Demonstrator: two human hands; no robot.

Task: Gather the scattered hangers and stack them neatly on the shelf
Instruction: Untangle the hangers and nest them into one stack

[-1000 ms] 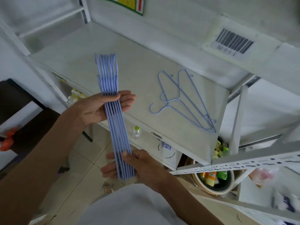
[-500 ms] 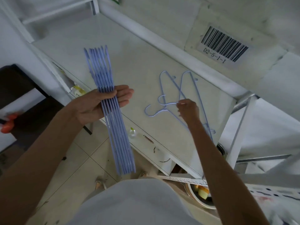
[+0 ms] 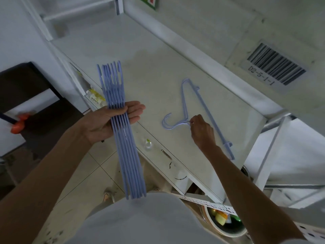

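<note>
My left hand (image 3: pixel 107 120) grips a bundle of several light-blue plastic hangers (image 3: pixel 123 138), seen edge-on, reaching from above the shelf's front edge down past my chest. Two more light-blue hangers (image 3: pixel 204 104) lie overlapped on the white shelf (image 3: pixel 158 64), their hooks pointing left. My right hand (image 3: pixel 202 131) rests on the shelf with its fingertips pinched on these hangers at the neck, just right of the hooks.
A barcode label (image 3: pixel 274 66) is stuck on the wall behind the shelf. A white upright post (image 3: pixel 269 155) stands at the shelf's right end. Below are a small bottle (image 3: pixel 147 143), a bowl of items (image 3: pixel 226 222), a dark chair (image 3: pixel 35 103) at left, and tiled floor.
My right hand let go of the bundle's lower end, reached to the shelf and pinched the two loose hangers, which are now drawn together. The left hand keeps the bundle.
</note>
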